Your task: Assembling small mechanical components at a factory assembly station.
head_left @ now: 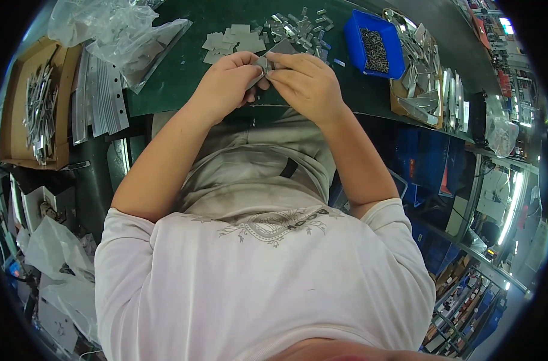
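Observation:
Near the front edge of the green table, both hands meet over a small grey metal plate (262, 62). My left hand (227, 83) is closed around it, thumb on top and fingers curled beneath. With fingertips pinched at the plate's right side, my right hand (310, 83) grips it too; any smaller part between those fingers is hidden. Just beyond the hands lie several loose flat metal plates (245, 40). To their right is a scatter of small shiny metal pieces (310, 36), and another grey plate (284, 48) sits behind the right fingers.
A blue bin (353, 42) holding many small dark screws (374, 50) stands at the right. Beyond it, a cardboard box (416, 108) holds metal strips. On the left are clear plastic bags (105, 24), stacked perforated metal strips (105, 96) and a cardboard tray (12, 120) of thin metal parts.

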{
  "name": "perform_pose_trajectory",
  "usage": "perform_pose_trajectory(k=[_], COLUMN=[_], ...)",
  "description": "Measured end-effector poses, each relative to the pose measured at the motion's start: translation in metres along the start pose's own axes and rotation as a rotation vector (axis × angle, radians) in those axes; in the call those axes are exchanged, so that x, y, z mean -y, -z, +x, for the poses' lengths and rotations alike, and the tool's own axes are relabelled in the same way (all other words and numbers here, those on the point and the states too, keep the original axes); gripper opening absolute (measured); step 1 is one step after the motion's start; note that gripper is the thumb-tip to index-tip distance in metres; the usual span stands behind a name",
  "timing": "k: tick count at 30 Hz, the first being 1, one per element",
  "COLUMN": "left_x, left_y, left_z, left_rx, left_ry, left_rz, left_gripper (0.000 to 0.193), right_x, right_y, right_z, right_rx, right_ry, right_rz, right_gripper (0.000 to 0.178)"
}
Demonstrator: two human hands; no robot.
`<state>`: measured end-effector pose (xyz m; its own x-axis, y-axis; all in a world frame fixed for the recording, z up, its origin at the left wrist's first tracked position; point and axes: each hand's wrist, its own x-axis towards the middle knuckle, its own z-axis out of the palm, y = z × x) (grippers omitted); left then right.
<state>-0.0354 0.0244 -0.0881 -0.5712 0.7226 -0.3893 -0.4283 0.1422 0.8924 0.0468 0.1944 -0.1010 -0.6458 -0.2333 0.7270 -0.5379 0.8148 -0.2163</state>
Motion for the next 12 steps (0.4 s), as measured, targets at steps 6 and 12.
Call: perform_pose_trajectory(k=[6,12], left_x=[-0.0018,0.0044], left_y=[-0.001,0.0019], left_z=[-0.001,0.0023], left_rx=[-0.01,0.019], left_ry=[0.0,-0.04], left_rz=[0.003,0.039], left_gripper=[0.019,0.021], right_x=[-0.0003,0.0005], right_y=[0.0017,0.0029], right_z=[0.0015,0.0049], right_rx=[0.021,0.074], right_ry=[-0.021,-0.092], right_rz=[0.039,0.056], right_gripper=[0.016,0.015])
